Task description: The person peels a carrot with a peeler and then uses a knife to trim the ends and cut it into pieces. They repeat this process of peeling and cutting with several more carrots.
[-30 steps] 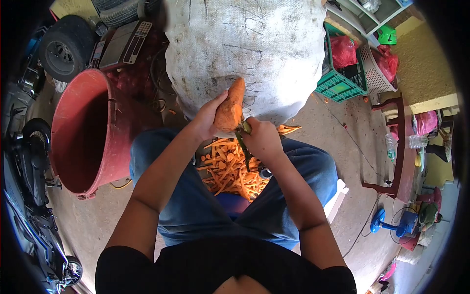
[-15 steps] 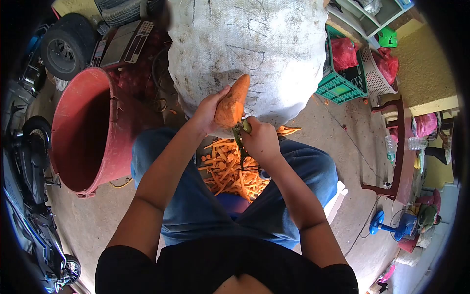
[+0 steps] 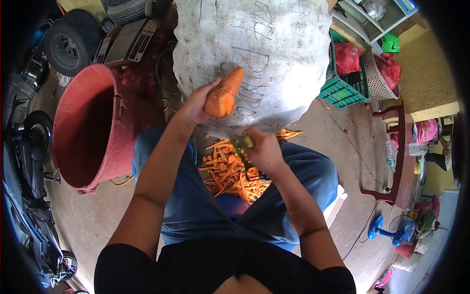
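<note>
My left hand (image 3: 199, 104) grips a large carrot (image 3: 227, 92) by its side, in front of a white woven sack (image 3: 279, 54). The carrot's thick end, cut to bright orange, faces down and its narrow end points up. My right hand (image 3: 264, 151) is closed round the green handle of a peeler (image 3: 247, 142), whose dark part is blurred. A gap separates the peeler from the carrot. Below lies a heap of orange peels and cut pieces (image 3: 227, 169), between my knees.
A red tub (image 3: 110, 161) stands at the left beside my knee, with a tyre (image 3: 68, 44) and a scale (image 3: 128, 44) behind it. A green crate (image 3: 345, 88) and a white basket (image 3: 374, 78) are at the right, above a wooden frame (image 3: 404, 161) and a blue fan (image 3: 391, 230).
The carrot and my left hand have shifted left and slightly up. My right hand has moved a little down, so the peeler is now apart from the carrot.
</note>
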The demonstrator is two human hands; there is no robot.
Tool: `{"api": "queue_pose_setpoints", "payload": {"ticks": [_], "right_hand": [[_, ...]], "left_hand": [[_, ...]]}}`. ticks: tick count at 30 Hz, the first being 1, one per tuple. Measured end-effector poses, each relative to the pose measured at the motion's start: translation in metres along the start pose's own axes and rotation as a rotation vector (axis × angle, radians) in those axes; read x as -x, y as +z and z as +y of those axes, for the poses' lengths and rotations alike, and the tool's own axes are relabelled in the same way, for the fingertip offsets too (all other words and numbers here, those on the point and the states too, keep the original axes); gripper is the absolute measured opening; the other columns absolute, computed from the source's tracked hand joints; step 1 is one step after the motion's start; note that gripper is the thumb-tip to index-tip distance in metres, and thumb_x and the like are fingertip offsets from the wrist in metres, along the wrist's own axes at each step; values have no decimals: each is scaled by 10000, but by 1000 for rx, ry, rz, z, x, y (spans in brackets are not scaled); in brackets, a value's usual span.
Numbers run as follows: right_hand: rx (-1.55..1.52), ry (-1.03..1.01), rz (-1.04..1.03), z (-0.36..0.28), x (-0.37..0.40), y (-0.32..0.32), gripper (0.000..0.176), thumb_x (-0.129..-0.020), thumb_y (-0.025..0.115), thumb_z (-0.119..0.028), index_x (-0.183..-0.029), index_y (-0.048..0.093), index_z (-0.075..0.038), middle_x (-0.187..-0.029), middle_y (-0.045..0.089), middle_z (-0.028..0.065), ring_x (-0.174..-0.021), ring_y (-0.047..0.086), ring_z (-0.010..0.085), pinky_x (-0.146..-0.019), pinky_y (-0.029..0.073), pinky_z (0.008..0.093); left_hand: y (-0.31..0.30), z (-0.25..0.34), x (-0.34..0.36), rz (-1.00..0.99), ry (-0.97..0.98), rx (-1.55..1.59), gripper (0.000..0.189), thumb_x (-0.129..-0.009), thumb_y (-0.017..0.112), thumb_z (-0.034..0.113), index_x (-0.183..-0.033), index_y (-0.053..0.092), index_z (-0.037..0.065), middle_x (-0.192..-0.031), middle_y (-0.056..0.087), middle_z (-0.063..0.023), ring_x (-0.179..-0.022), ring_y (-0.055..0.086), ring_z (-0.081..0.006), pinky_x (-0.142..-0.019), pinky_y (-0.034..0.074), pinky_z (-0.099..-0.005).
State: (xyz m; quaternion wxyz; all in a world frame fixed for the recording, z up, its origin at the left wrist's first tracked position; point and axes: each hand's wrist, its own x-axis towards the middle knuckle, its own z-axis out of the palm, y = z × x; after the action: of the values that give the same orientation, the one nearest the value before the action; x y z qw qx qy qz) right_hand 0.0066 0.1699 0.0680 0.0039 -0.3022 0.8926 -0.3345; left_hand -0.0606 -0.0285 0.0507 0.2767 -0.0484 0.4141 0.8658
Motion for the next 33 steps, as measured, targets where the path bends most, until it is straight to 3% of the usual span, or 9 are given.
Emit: {"api": "queue_pose_setpoints", "payload": {"ticks": [3,4,6,7,11,16,19,30,33], "right_hand": [[-241,267,-2,7,-8,-21,144,-740,558,-128,-714,516,7,-531,456,116,-502,454,120,-490,364,296],[-243,267,-4,14,-11,-25,144,-740,558,-128,-714,516,7,-531,456,116,-502,454,120,-490,364,296],[-385,229,-308,27,-14,-26,176,-764,546,-162,-756,542,14,-546,491,94,-574,465,76,-530,376,277],[-499,366,-382,28,-13,-22,209,-768,542,-178,-818,560,24,-630,548,56,-643,477,74,-596,382,259],[-738,379,-431,21,-13,-17,221,-765,542,-172,-837,562,37,-713,564,29,-705,480,80,-663,372,239],[-734,358,-486,27,-14,-16,212,-757,544,-168,-822,562,33,-705,559,25,-692,478,83,-653,371,237],[-735,345,-522,25,-14,-17,204,-750,547,-162,-812,563,31,-708,556,21,-690,477,82,-651,370,236],[-817,429,-458,24,-13,-2,233,-761,551,-173,-872,567,32,-745,573,27,-718,507,93,-668,382,232],[-776,507,-472,29,-12,4,301,-739,556,-210,-921,567,30,-791,595,79,-747,529,130,-699,393,264]], "left_hand": [[11,-10,7,-177,84,190,436,-870,316,354,-1117,390,2,-915,544,-148,-701,577,-234,-561,494,-338],[12,-14,9,-148,25,99,441,-869,321,358,-1102,402,-7,-921,547,-154,-714,581,-230,-577,497,-335],[13,-16,12,-112,-36,3,447,-867,326,362,-1087,413,-16,-928,550,-160,-727,585,-225,-594,500,-331],[17,-16,11,-185,-37,-45,433,-860,364,348,-1044,446,-34,-888,567,-140,-729,588,-196,-622,492,-300],[15,-23,2,-228,-39,-100,427,-841,428,342,-990,489,-53,-857,584,-120,-735,590,-152,-645,483,-254],[18,-22,4,-186,-54,-97,421,-833,444,348,-961,502,-49,-826,587,-107,-705,589,-136,-609,482,-241],[5,-29,-4,-220,-45,-166,486,-843,405,356,-1046,461,-81,-941,563,-178,-737,597,-185,-620,498,-267],[13,-23,1,-144,-9,-318,450,-827,447,365,-925,532,-66,-793,590,-91,-656,576,-117,-554,461,-222],[16,-19,2,-119,-49,-381,419,-827,455,355,-888,543,-51,-753,580,-69,-635,565,-102,-543,452,-217]]}}
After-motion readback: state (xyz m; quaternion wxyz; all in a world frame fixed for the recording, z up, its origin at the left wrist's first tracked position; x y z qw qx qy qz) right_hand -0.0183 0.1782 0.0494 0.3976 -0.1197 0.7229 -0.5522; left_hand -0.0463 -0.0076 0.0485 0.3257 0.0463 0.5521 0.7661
